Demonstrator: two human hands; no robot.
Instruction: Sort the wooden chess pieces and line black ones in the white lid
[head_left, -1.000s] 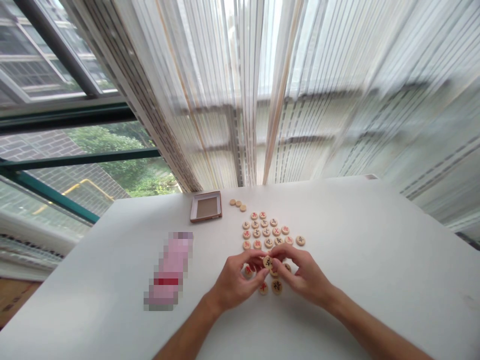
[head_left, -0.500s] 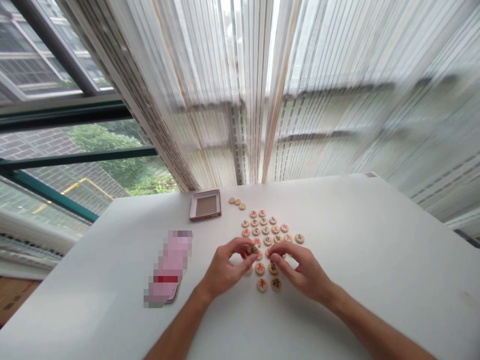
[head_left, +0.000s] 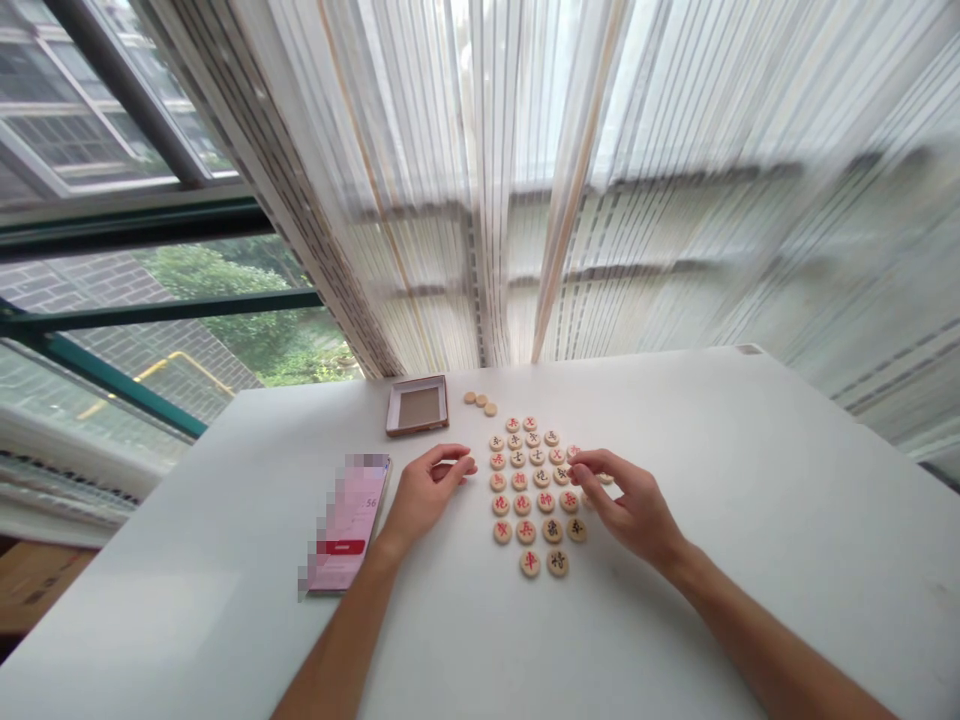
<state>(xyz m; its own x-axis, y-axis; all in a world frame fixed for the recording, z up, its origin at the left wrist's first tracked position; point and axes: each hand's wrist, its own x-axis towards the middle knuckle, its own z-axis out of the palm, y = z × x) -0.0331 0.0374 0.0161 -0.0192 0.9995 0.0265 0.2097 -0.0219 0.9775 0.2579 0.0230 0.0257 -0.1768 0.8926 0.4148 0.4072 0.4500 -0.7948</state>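
Round wooden xiangqi pieces (head_left: pixel 545 502) with red and black characters lie in close rows on the white table. Left of these rows is my left hand (head_left: pixel 431 492), its fingers loosely curled, with no piece visible in it. My right hand (head_left: pixel 630 500) hovers over the right side of the rows, thumb and index fingertips a little apart by a red-marked piece (head_left: pixel 574 451). It partly covers a few pieces there. At the near end are a red piece (head_left: pixel 529 564) and a black piece (head_left: pixel 557 562), side by side.
Three blank-faced pieces (head_left: pixel 481 401) sit at the back, beside an open shallow box (head_left: pixel 418 406). A phone (head_left: pixel 352 525), partly pixelated, lies to the left of my left forearm. Striped curtains (head_left: pixel 480 200) and a window border the table's (head_left: pixel 750 480) far edge.
My left hand has moved left, away from the rows, and the black-marked piece it held is gone from its fingers. My right hand has shifted right and farther back. The view has shifted slightly.
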